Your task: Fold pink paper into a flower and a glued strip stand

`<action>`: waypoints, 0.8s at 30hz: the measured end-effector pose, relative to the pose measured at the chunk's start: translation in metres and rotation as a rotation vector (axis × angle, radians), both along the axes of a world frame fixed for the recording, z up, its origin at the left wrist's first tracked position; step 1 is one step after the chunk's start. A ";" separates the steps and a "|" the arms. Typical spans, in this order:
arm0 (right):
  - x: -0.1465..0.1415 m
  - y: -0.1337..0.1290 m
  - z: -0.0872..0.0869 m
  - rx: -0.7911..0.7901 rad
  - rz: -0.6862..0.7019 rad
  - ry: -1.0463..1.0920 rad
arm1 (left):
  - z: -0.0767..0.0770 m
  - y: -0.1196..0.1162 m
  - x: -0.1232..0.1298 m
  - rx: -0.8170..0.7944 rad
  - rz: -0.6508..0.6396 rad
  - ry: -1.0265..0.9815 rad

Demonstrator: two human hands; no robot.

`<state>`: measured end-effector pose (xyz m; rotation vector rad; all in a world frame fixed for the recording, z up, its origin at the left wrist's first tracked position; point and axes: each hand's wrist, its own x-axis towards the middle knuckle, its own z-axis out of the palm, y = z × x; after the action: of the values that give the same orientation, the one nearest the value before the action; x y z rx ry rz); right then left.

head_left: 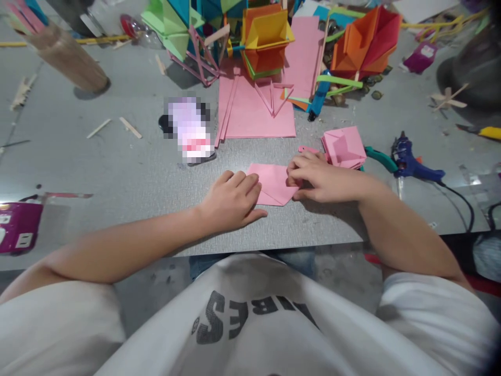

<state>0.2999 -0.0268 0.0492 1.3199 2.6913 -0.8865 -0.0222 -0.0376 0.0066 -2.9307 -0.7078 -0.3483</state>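
Note:
A folded piece of pink paper (274, 183) lies on the grey table near its front edge. My left hand (235, 198) rests over the paper's left end, fingertips pressing on it and the thumb stretched out apart below. At the right end, my right hand (319, 177) pinches the paper's edge between bent fingers and thumb. Just beyond the right hand sits a small stack of folded pink paper (344, 147), beside the teal handles of a tool (381, 158). A larger pink sheet (256, 117) with thin pink strips on it lies farther back.
A phone (191, 130) lies left of the pink sheet. Orange folded paper (366, 44) and yellow folded paper (268, 34) stand at the back. To the right is a blue glue gun (415, 162) with a black cord. A brown cylindrical holder (70, 60) stands back left.

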 end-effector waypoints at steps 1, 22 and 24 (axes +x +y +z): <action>-0.002 0.000 0.002 -0.034 0.001 0.053 | -0.001 0.000 0.001 -0.002 -0.004 0.003; -0.069 -0.031 -0.025 -0.311 -0.625 0.896 | 0.008 -0.014 0.013 -1.493 0.313 -1.008; -0.067 -0.029 -0.024 -0.360 -0.680 0.881 | 0.002 -0.013 0.012 -1.496 0.278 -0.993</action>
<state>0.2327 -0.0555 0.0248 2.1378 2.2575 -2.3554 -0.0105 -0.0511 0.0090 -3.4788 -2.2556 -2.0756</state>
